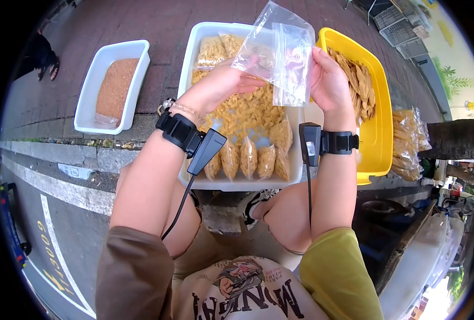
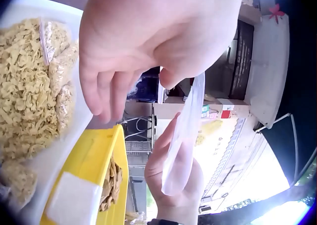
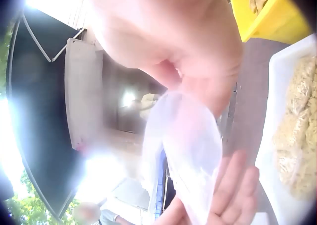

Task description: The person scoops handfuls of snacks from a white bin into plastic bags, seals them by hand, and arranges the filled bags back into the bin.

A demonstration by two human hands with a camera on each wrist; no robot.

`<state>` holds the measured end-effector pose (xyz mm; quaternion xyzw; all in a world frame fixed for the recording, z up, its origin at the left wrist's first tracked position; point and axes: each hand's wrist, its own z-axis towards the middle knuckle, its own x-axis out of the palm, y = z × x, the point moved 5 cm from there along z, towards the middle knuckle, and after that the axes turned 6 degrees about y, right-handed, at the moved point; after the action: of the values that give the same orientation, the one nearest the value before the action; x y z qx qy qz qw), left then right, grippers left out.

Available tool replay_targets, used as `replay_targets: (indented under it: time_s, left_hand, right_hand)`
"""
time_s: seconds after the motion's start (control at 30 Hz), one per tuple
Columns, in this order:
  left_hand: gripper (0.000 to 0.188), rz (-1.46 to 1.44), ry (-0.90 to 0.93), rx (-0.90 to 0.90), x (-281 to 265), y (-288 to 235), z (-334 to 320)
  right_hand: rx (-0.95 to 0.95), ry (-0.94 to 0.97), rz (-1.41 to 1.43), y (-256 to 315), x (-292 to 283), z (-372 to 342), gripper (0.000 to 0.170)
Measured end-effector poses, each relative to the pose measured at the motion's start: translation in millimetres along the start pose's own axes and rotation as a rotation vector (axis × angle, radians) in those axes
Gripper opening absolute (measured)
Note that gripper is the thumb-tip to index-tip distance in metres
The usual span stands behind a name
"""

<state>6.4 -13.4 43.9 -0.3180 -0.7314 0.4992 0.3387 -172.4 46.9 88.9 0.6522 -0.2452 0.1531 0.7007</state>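
Note:
In the head view, my right hand (image 1: 331, 80) pinches a clear plastic zip bag (image 1: 293, 64) at its right edge, above the large white tub. My left hand (image 1: 223, 85) reaches in from the left with fairly straight fingers, its fingertips beside the bag and its thumb showing through the plastic. The right wrist view shows the bag (image 3: 193, 150) hanging rounded from my right thumb and fingers, with the left fingers (image 3: 233, 190) spread behind it. Below both hands, the white tub (image 1: 237, 184) holds loose yellowish dried pieces (image 1: 237, 114) and several filled bags (image 1: 249, 158).
A yellow tub (image 1: 376, 144) with long dried brown pieces (image 1: 357, 85) stands on the right, bagged goods (image 1: 407, 138) beyond it. On the left is a smaller white tub (image 1: 142, 56) of reddish-brown grains (image 1: 118, 88). Another person's foot (image 1: 54, 69) is at far left.

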Motion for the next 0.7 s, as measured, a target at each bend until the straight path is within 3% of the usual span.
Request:
replay_targets:
  time_s: [0.07,0.23,0.3,0.33,0.4,0.43,0.47,0.53,0.6,0.67,0.7]
  left_hand:
    - [0.057,-0.216,0.098,0.220,0,-16,-1]
    - [0.043,-0.315,0.041,0.203,-7,-28,-7]
    - [0.031,0.046,-0.040,0.203,-15,-24,-6]
    - [0.031,0.048,-0.042,0.202,-17,-22,-6]
    - [0.023,-0.103,-0.111,0.212,-23,-21,-7]
    - [0.018,-0.143,-0.107,0.232,-20,-26,-13]
    - [0.018,-0.141,-0.110,0.231,-23,-26,-13]
    - [0.017,0.070,-0.266,0.225,-34,-25,-15]
    - [0.017,0.195,-0.352,0.297,-50,-15,-6]
    - [0.018,0.319,-0.436,0.368,-55,-15,-7]
    - [0.018,0.329,-0.488,0.372,-57,-17,-9]
  right_hand:
    - [0.028,-0.077,-0.059,-8,-9,5,0.022]
    - [0.113,-0.148,-0.294,-18,-24,13,0.014]
    - [0.131,-0.186,-0.390,-19,-17,13,0.020]
    - [0.131,-0.184,-0.388,-19,-9,12,0.020]
    - [0.166,0.006,0.095,-25,14,12,0.035]
    - [0.304,0.053,0.238,-31,16,10,0.051]
    - [0.305,0.057,0.240,-33,19,8,0.051]
    - [0.435,0.264,0.597,-42,42,1,0.057]
    - [0.425,0.178,0.473,-52,32,6,0.054]
    - [0.399,0.394,0.704,-57,30,6,0.053]
    - [0.396,0.288,0.602,-58,31,7,0.046]
